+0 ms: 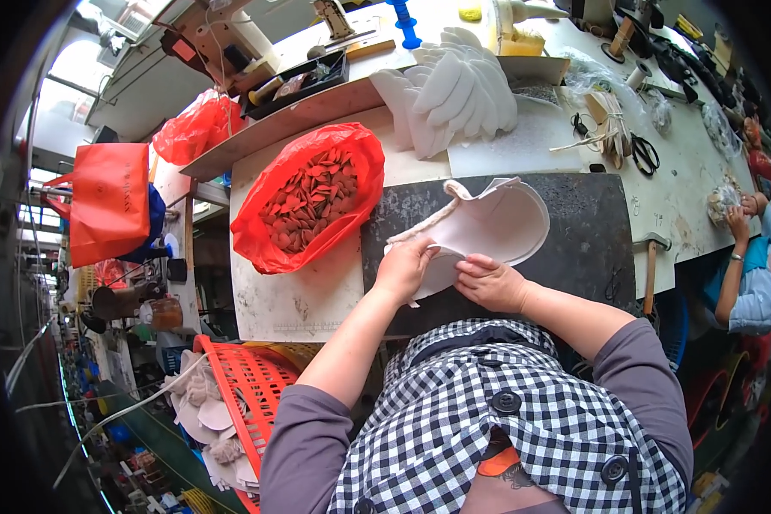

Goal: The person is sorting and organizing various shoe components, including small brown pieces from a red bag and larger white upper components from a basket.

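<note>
Pinching the white fabric piece [507, 224], left hand [405, 269] and right hand [492, 283] could crease its edge through uneven tugging.

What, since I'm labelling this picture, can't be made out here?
All in the head view:
White piece: underside, hidden by its upper surface.
Red bag: bottom, covered by red pieces.
Red basket: right part, behind left sleeve.
Blue object: top, cut off by upper edge.
Co-worker's pale bundle: contents too small.

The bright scene bends toward dark corners.
</note>
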Motion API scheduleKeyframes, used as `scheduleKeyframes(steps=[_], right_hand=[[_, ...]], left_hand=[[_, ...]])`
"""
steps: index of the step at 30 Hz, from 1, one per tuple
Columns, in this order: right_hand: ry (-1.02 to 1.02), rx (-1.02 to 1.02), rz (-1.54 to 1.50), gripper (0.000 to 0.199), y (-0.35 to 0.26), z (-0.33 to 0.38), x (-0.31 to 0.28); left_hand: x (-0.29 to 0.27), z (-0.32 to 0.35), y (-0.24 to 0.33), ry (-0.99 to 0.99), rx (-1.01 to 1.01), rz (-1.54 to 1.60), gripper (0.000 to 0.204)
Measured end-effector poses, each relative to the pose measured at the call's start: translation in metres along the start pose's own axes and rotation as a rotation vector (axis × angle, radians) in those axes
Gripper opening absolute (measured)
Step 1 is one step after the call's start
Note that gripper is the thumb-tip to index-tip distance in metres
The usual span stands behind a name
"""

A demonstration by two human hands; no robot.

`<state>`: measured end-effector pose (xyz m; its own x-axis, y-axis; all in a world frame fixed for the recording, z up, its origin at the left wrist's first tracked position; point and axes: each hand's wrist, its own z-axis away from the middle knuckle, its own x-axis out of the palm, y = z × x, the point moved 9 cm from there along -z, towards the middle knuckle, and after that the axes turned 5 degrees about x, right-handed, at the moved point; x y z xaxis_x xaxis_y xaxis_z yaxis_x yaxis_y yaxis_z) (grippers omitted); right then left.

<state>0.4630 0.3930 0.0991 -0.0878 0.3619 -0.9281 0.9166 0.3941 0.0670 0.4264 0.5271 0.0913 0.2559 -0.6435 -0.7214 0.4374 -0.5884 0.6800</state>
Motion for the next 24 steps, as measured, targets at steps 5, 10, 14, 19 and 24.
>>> scheduleKeyframes(steps=[5,10,14,19,24], right_hand=[[-0.055,0.272,-0.421,0.022,0.013,0.016,0.021],[0.036,0.309,-0.591,0.023,0.014,-0.015,-0.014],[-0.030,0.195,-0.546,0.031,0.016,-0.022,0.006],[-0.160,0.237,-0.411,0.057,0.036,-0.008,0.034],[-0.065,0.984,-1.567,0.049,0.085,0.007,0.073]], left_hand=[[-0.016,-0.006,-0.032,0.155,-0.140,0.232,0.027],[-0.014,-0.004,-0.029,0.106,-0.133,0.237,0.024],[-0.009,-0.005,-0.025,0.115,-0.072,0.161,0.024],[-0.015,-0.006,-0.048,0.229,-0.170,0.471,0.024],[-0.020,-0.004,-0.040,0.267,-0.120,0.423,0.023]])
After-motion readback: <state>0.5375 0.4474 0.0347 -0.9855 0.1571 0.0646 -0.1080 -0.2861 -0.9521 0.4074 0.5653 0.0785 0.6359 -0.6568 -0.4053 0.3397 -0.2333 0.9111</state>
